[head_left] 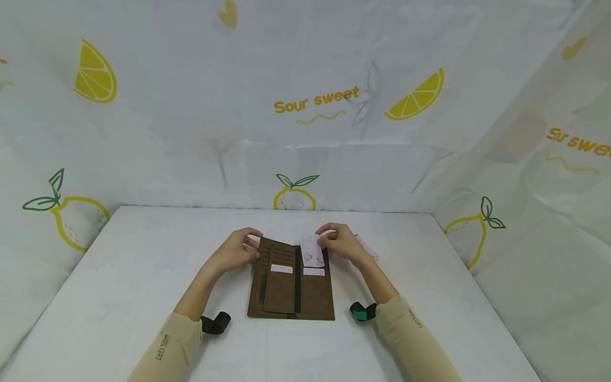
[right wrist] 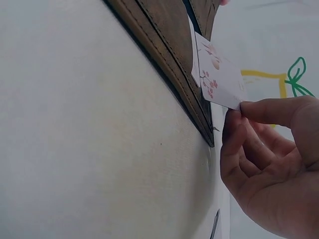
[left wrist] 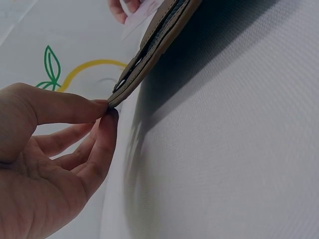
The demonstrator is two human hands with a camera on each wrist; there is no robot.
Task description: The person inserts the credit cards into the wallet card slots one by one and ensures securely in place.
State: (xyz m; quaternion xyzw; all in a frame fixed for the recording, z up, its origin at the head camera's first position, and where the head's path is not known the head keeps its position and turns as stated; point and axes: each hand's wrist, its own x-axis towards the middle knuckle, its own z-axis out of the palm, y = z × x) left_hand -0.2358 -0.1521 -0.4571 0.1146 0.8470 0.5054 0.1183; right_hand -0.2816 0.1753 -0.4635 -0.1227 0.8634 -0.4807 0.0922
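A brown long wallet (head_left: 281,286) lies unfolded on the white table, its card slots facing up. My left hand (head_left: 237,249) pinches the wallet's left edge between thumb and fingers; in the left wrist view that edge is tilted up off the cloth. With thumb and fingertips, my right hand (head_left: 340,241) holds a white card (right wrist: 219,72) printed with pink flowers by its corner. The card stands over the upper right part of the wallet, overlapping its slots. Two other pale cards show as strips, one in the left panel (head_left: 281,269) and one in the right panel (head_left: 313,271).
Partly behind my right wrist, more pale cards (head_left: 366,247) lie on the table to the right of the wallet. Each wrist carries a dark camera mount, the left (head_left: 216,323) and the right (head_left: 363,312). A lemon-printed cloth (head_left: 191,132) hangs behind the table (head_left: 119,276).
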